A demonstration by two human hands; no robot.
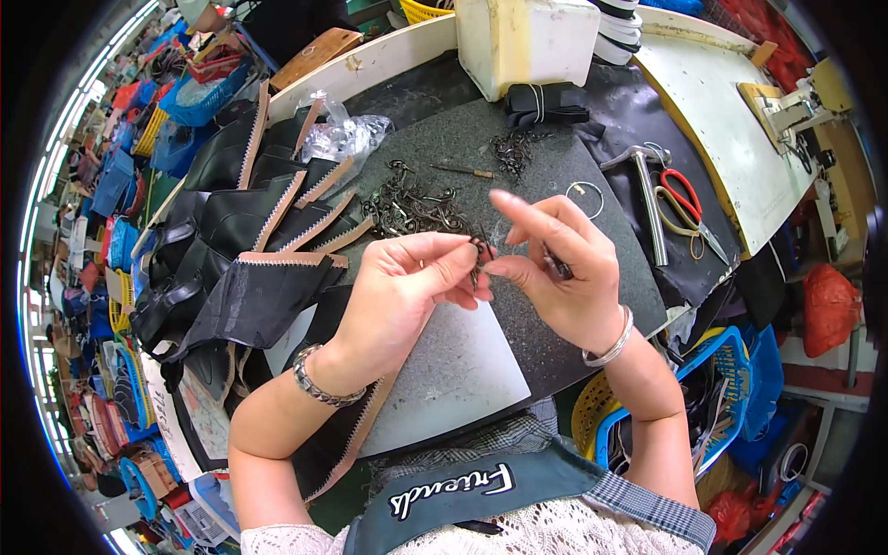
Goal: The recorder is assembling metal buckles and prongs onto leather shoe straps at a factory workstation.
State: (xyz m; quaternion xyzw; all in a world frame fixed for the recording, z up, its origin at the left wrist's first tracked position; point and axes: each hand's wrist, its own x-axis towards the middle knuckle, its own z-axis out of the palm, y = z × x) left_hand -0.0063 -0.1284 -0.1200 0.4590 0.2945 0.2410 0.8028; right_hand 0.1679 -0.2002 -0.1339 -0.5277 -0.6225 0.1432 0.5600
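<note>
My left hand (416, 277) is closed in a pinch, thumb and forefinger on a small dark metal piece (480, 248) that looks like a buckle. Facing it, my right hand (569, 259) has its forefinger stretched out and its thumb near the pinched piece. The other right fingers curl round small dark metal pieces (558, 266), partly hidden in the palm. Just beyond my hands lies a tangled pile of dark metal buckle-like pieces (407, 205) on the grey stone slab (601, 277). A smaller heap of similar pieces (518, 153) lies farther back.
Black leather pieces with zigzag tan edges (231, 217) are stacked left, beside a clear plastic bag (347, 139). A thin pointed tool (462, 170) lies behind the pile. At right are a hammer (647, 203) and red-handled scissors (689, 208). A blue basket (731, 370) stands lower right.
</note>
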